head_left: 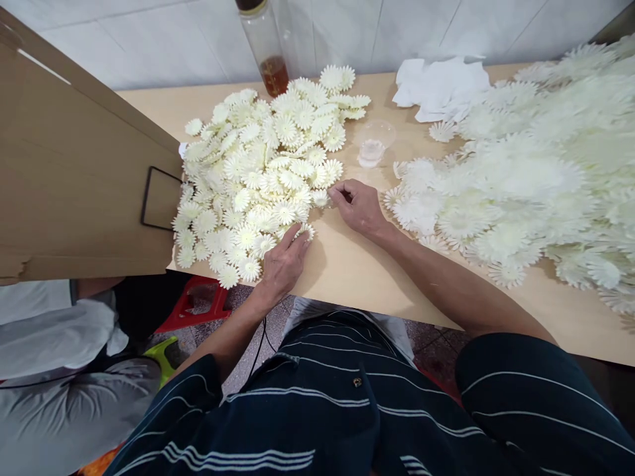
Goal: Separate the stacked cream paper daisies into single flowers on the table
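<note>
A large heap of cream-white artificial daisy flower heads [268, 172] covers the left part of the table. At the heap's near right edge is my left hand [285, 264], its fingers bent around a flower head [308, 231] that shows past the fingertips. My right hand [361, 206] is closed in a pinch just right of the heap. Its fingertips come up against another flower head [320, 198]; what lies between thumb and finger is too small to make out. Beyond my right hand, a small clear plastic dish [371, 152] with a whitish clear substance sits on the table.
A second pile of thin white petal layers [496, 192] spreads over the right side. White crumpled paper [441, 87] and a bottle of brown liquid [272, 66] stand near the tiled wall. A cardboard box [89, 165] borders the left. Below it are a red stool [198, 304] and a seated person [59, 370].
</note>
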A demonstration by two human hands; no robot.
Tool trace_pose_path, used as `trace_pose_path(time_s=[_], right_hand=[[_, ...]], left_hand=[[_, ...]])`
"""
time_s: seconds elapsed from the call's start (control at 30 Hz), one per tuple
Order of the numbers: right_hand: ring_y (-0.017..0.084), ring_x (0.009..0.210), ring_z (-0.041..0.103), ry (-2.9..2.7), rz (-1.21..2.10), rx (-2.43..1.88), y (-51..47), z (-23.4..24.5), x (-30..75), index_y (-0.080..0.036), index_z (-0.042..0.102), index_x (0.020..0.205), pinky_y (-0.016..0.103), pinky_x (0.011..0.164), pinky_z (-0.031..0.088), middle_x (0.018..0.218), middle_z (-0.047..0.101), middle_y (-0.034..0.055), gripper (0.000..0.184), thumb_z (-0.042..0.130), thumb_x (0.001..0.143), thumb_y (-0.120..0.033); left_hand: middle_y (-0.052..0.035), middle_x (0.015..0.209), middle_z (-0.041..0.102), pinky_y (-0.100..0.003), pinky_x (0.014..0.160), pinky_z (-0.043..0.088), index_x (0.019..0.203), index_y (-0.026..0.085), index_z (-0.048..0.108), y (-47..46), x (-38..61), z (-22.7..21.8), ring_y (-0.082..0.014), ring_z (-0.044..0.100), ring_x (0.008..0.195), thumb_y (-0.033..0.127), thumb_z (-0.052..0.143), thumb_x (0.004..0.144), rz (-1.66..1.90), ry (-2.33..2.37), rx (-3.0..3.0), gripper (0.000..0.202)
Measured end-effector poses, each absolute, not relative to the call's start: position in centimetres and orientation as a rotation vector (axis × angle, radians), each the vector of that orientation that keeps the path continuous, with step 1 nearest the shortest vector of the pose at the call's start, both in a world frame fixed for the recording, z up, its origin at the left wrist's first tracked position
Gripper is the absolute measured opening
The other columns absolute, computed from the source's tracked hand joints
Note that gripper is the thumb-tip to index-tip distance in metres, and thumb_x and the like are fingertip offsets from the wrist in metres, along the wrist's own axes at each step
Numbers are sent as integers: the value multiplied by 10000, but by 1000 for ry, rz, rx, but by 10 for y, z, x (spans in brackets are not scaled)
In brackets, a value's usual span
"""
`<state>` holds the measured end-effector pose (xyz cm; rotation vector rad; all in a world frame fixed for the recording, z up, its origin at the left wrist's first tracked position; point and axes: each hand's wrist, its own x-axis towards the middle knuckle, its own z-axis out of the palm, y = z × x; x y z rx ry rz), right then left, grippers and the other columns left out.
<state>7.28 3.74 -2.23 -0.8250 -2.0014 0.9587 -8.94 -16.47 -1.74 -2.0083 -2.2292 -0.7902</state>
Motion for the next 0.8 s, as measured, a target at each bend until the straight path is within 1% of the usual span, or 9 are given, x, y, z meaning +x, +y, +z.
trace_pose_path(time_s=[0.1,0.2,0.33,0.43,0.53,0.6,0.67,0.73,0.8], right_hand=[[200,763,590,-2031,937,-802,38,-24,73,-226,645,817,362,821,490,803,703,45,315,606,1061,-423],[202,773,593,-2032,930,-783,37,-24,73,-232,631,822,369,832,496,809,694,49,358,601,1076,-482],[187,695,537,-1927,958,-841,36,-25,73,-244,572,864,372,750,482,798,657,39,426,547,1096,-601],[177,658,501,-1866,985,-881,38,-27,73,-259,528,893,365,698,460,769,618,16,459,524,1093,-671],[174,634,488,-1862,1023,-890,40,-28,72,-265,536,933,357,690,447,690,567,-25,395,560,1081,-630],[171,609,494,-1857,1076,-886,39,-27,73,-266,546,966,353,686,448,649,560,-45,315,590,1064,-562],[173,610,535,-1845,1146,-886,38,-24,73,-268,557,993,348,676,461,649,595,-42,266,611,1046,-524],[172,598,568,-1825,1224,-892,36,-21,74,-272,570,1013,336,633,466,662,628,-36,267,632,1029,-531],[156,547,564,-1801,1306,-892,34,-17,74,-272,583,1032,315,560,452,667,643,-39,299,661,1010,-560]], left_hand=[[-154,1386,831,-375,959,737,1209,191,839,-162,-89,-19,-252,854,1169,367,574,1173,-907,-2147,-2052,320],[-151,1363,834,-385,1015,726,1232,183,821,-164,-84,-16,-236,839,1212,356,576,1174,-962,-2089,-2119,305],[-149,1385,820,-384,1015,715,1261,190,813,-170,-82,-6,-234,822,1230,344,580,1166,-963,-2116,-2047,295],[-163,1383,815,-420,1021,705,1293,174,810,-170,-90,-2,-265,811,1228,304,560,1157,-867,-2214,-1869,313],[-149,1369,826,-416,996,697,1294,187,816,-165,-100,-4,-267,819,1176,312,558,1151,-733,-2299,-1844,320],[-141,1328,842,-391,966,690,1258,198,831,-161,-105,-8,-250,829,1112,330,546,1158,-757,-2267,-1869,330],[-136,1250,862,-371,935,683,1199,200,846,-158,-107,-12,-231,834,1034,344,528,1168,-838,-2207,-1887,351],[-131,1185,873,-361,917,678,1142,202,854,-156,-108,-16,-217,832,977,356,515,1174,-898,-2180,-1892,373],[-132,1162,878,-361,909,676,1112,202,855,-156,-109,-18,-215,830,963,369,512,1175,-930,-2181,-1888,387]])
